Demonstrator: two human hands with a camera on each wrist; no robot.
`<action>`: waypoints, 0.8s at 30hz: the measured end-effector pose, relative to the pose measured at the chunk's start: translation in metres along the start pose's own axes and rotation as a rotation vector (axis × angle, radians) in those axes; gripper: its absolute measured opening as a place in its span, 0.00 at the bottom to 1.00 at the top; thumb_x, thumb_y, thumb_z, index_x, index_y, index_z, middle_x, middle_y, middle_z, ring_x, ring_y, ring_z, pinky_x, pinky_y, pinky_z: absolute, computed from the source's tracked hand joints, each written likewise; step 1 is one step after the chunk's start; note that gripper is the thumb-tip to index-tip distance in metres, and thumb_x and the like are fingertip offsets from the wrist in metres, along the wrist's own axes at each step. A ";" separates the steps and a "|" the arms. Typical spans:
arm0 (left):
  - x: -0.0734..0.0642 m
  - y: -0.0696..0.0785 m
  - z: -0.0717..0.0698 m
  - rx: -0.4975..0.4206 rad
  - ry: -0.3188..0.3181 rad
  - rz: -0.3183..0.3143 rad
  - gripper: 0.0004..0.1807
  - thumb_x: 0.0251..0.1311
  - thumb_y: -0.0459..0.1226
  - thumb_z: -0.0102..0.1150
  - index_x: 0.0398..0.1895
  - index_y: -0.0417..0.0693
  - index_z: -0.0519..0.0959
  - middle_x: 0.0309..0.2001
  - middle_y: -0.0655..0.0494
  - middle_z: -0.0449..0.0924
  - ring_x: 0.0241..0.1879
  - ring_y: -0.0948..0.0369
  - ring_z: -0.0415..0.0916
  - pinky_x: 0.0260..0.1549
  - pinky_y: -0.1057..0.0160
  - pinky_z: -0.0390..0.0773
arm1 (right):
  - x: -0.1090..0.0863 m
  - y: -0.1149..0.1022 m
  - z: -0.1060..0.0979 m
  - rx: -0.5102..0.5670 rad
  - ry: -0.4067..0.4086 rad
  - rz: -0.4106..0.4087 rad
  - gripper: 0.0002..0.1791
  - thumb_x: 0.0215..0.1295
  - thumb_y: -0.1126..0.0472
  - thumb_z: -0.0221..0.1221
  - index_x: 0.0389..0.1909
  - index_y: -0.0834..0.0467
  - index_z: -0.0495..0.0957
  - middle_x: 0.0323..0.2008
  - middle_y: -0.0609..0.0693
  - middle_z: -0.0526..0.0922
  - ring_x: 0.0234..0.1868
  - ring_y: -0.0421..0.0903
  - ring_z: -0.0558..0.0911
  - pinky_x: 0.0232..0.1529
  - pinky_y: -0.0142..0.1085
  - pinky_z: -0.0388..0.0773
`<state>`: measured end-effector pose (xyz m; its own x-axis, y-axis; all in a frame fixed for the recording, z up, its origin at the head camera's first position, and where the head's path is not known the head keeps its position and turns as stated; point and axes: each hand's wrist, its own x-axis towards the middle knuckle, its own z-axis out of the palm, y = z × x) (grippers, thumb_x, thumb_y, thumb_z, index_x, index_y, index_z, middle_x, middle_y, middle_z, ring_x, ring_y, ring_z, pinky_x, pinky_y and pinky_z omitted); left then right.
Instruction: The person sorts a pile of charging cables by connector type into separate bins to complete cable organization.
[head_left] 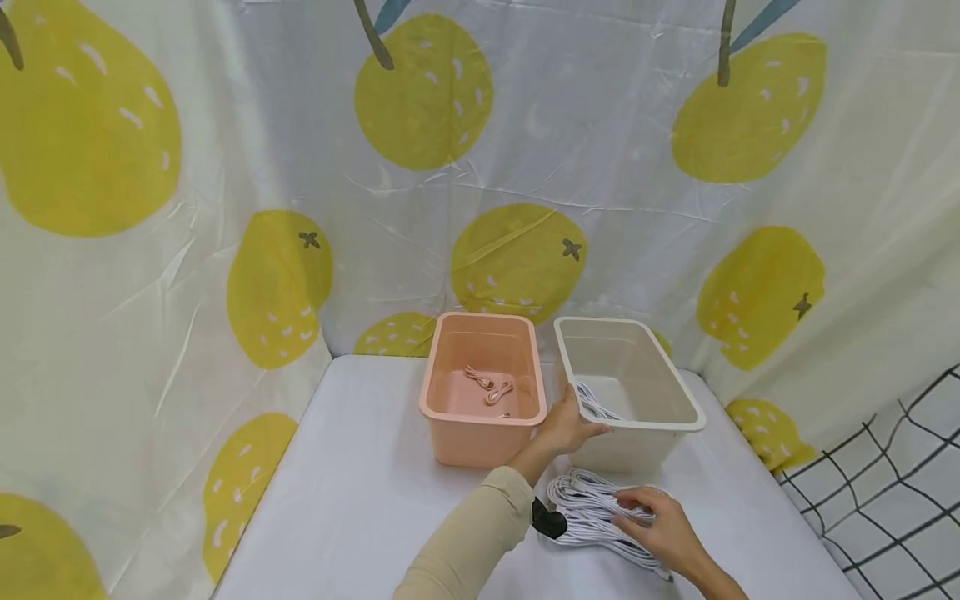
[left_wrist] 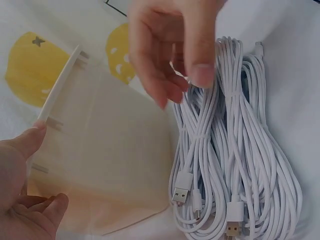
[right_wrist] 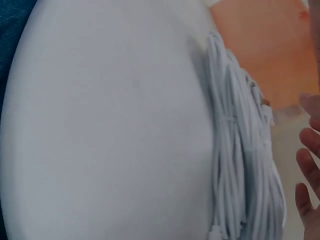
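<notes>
My left hand (head_left: 562,427) grips the near left corner of the cream bin's rim, its thumb on the front side. The cream bin (head_left: 636,446) is tilted in the left wrist view, and a white cable (head_left: 594,402) lies inside it. Long bundles of white USB cable (head_left: 592,508) lie side by side on the table in front of the bin, with plugs (left_wrist: 182,187) showing in the left wrist view. My right hand (head_left: 656,525) hovers at the bundles with loosely bent fingers. In the right wrist view its fingers (right_wrist: 309,167) are spread beside the cables.
A pink bin (head_left: 472,442) stands left of the cream one, with small pink cables (head_left: 498,392) inside. A fruit-print curtain (head_left: 517,187) hangs behind the white table (head_left: 360,500). Black netting (head_left: 892,483) is at the right. A black piece (head_left: 549,520) shows by my left cuff.
</notes>
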<state>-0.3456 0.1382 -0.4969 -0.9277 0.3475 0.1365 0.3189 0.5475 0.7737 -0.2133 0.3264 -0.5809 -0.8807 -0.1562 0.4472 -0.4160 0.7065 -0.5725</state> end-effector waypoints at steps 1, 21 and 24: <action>-0.001 0.000 0.000 -0.002 -0.001 0.001 0.58 0.57 0.51 0.78 0.78 0.33 0.53 0.56 0.36 0.80 0.55 0.51 0.80 0.48 0.56 0.79 | -0.004 0.002 0.004 0.003 -0.013 -0.006 0.17 0.51 0.60 0.80 0.42 0.54 0.88 0.37 0.41 0.87 0.36 0.39 0.83 0.36 0.37 0.80; -0.001 0.000 0.000 0.005 0.000 0.003 0.60 0.58 0.51 0.76 0.80 0.32 0.49 0.60 0.36 0.78 0.57 0.51 0.79 0.51 0.57 0.78 | -0.009 0.022 0.022 -0.300 -0.127 -0.315 0.21 0.39 0.60 0.81 0.39 0.52 0.90 0.36 0.42 0.88 0.39 0.47 0.85 0.40 0.49 0.80; 0.000 0.000 0.000 0.005 -0.001 0.003 0.60 0.58 0.52 0.76 0.80 0.32 0.49 0.59 0.35 0.79 0.57 0.50 0.79 0.51 0.57 0.78 | -0.008 0.017 0.018 -0.310 -0.158 -0.282 0.19 0.41 0.58 0.82 0.39 0.52 0.91 0.36 0.42 0.89 0.39 0.46 0.86 0.39 0.47 0.81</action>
<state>-0.3454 0.1384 -0.4966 -0.9266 0.3500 0.1375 0.3221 0.5502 0.7704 -0.2180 0.3272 -0.6069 -0.7763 -0.4594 0.4318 -0.5788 0.7908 -0.1993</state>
